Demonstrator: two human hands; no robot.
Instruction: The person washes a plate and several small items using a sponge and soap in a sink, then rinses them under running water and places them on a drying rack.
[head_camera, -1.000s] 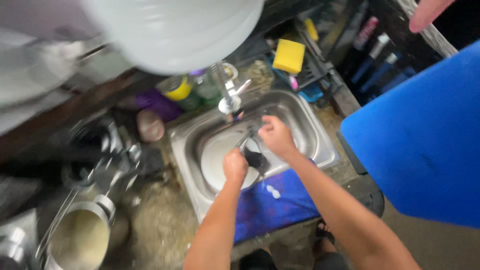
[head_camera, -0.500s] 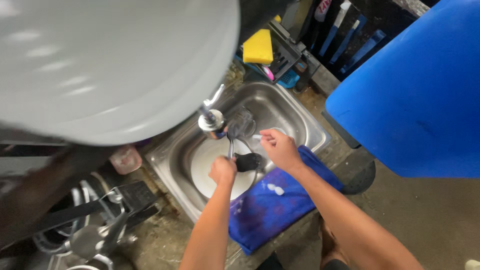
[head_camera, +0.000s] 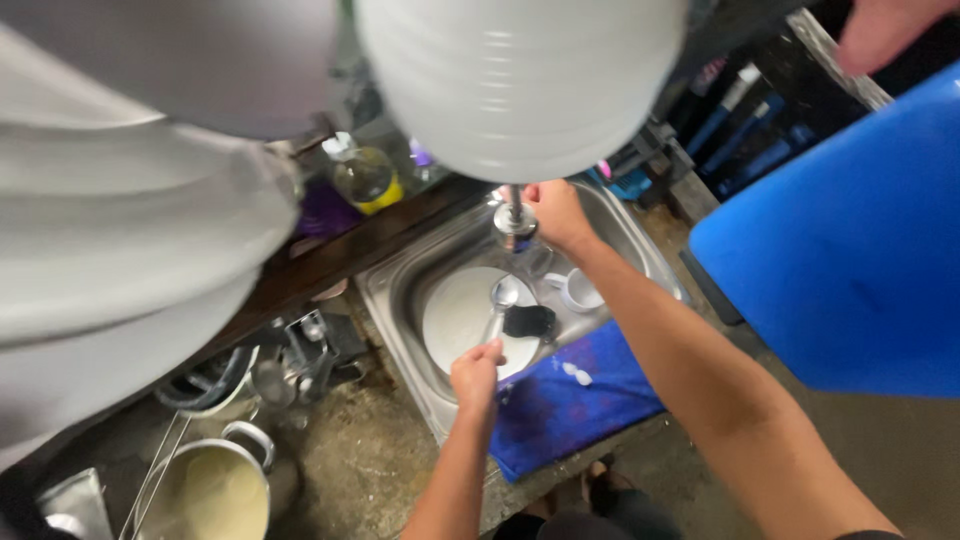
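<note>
Dim indoor light w/ soft glare on the steel sink (head_camera: 400, 290) rim. Big white bowl (head_camera: 520, 80) at top is blurred, out of focus. Grey mass at left smeared; dark shadow under the shelf. Mid-frame fairly sharp.

A metal spoon (head_camera: 497, 300), bowl up, slants over the white plate (head_camera: 455, 312) in the sink.

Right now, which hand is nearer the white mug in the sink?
Right. The right hand is on the tap, just above the white mug. The left hand holds a spoon over the white plate, farther off.
</note>
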